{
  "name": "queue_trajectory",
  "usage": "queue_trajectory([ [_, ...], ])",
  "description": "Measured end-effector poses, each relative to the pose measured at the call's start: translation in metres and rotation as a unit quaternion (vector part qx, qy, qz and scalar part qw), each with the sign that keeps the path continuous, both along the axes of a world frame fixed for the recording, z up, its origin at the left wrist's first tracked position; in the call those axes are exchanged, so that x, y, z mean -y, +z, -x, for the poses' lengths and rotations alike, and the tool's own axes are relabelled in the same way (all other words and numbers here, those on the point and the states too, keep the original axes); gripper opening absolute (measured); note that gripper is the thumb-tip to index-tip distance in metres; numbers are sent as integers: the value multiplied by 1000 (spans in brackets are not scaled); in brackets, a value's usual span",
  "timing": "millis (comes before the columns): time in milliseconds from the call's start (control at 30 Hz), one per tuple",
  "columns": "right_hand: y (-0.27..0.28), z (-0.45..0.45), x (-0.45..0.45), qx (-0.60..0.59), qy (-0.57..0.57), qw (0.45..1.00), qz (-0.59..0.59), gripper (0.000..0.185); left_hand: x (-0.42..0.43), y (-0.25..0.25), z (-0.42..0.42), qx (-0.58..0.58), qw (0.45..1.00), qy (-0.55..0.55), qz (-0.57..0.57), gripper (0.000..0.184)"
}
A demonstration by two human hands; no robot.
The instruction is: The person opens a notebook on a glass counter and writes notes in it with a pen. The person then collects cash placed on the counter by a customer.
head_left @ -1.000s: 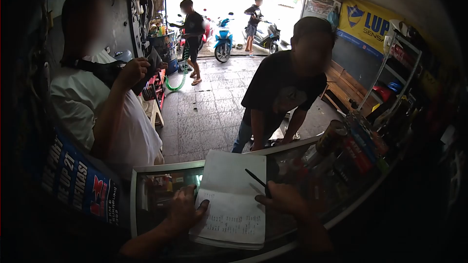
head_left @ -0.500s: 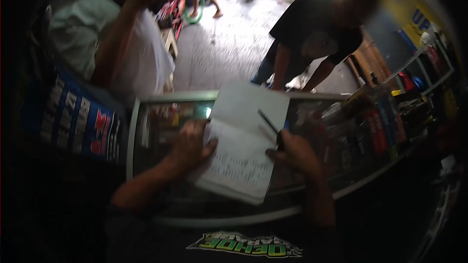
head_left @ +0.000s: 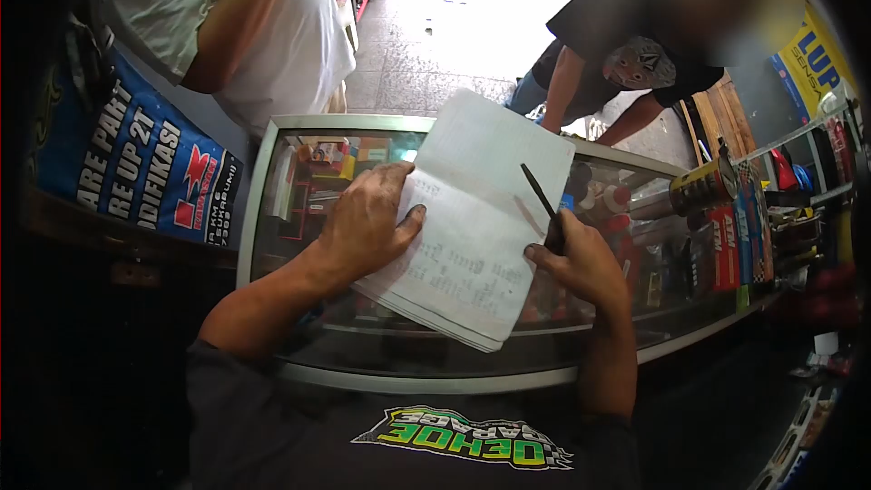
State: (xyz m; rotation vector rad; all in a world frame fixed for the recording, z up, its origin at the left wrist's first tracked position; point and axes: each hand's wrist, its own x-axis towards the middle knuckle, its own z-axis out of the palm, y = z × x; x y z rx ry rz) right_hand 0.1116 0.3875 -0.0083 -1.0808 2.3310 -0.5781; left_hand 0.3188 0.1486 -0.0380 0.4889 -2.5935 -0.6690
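Glass counter [head_left: 435, 385] crosses the frame, open notebook [head_left: 472, 227] at centre. Your left hand [head_left: 367, 225], thumb apart, rests on its left edge: press evenly; your right hand [head_left: 582, 263] clamps the pen [head_left: 539, 191].

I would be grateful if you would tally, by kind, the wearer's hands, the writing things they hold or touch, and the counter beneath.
Hands: 2 (left hand, right hand)
Open notebook: 1
Black pen: 1
Glass-topped counter: 1
Total: 5
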Motion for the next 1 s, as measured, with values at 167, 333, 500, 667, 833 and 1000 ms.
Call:
queue_trajectory([
  [167, -5, 0, -4, 19, 14, 999, 21, 45, -3, 5, -4, 38, 999, 11, -35, 51],
  [333, -5, 0, -6, -14, 60, 998, -1, 50, -6, 5, -4, 48, 998, 9, -35, 50],
  [500, -7, 3, -5, 5, 61, 998, -17, 49, -2, -1, -7, 47, 999, 17, -19, 53],
  [667, -15, 32, 7, -3, -70, 991, 113, 47, -10, 21, -8, 118, 989, -69, 58, 74],
  [833, -42, 76, 58, -175, -51, 960, 211, 46, -46, 35, -23, 218, 894, -366, 138, 85],
  [1000, -49, 90, 122, -202, 15, 969, 141, 48, -54, 29, -31, 191, 890, -389, 144, 66],
])
